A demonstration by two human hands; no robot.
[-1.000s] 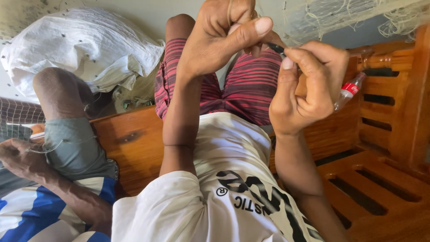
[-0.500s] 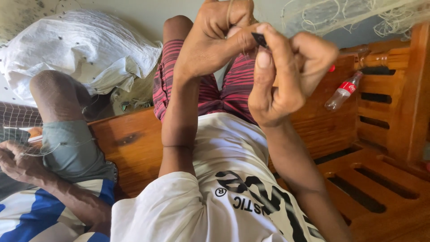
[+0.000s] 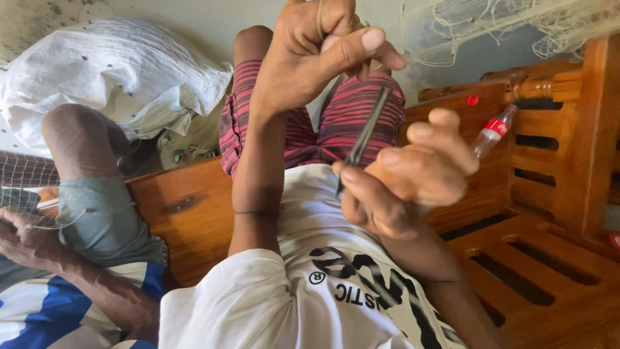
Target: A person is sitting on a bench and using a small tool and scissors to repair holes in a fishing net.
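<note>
1. Head view shows the left hand raised at the top of the frame, forearm upright, fingers curled shut with the thumb stretched out to the right; a fine thread seems to run through the fist, though what it pinches is hard to tell.
2. The right hand sits lower, near the chest, loosely curled, its thumb and forefinger gripping the lower end of a thin dark netting needle that slants up toward the left hand.
3. A clear plastic bottle with a red label leans tilted against the wooden bench back at the right edge; its contents cannot be seen.
4. A white sack lies bulging at the upper left corner.
5. Another person's hand holds netting at the left edge.
</note>
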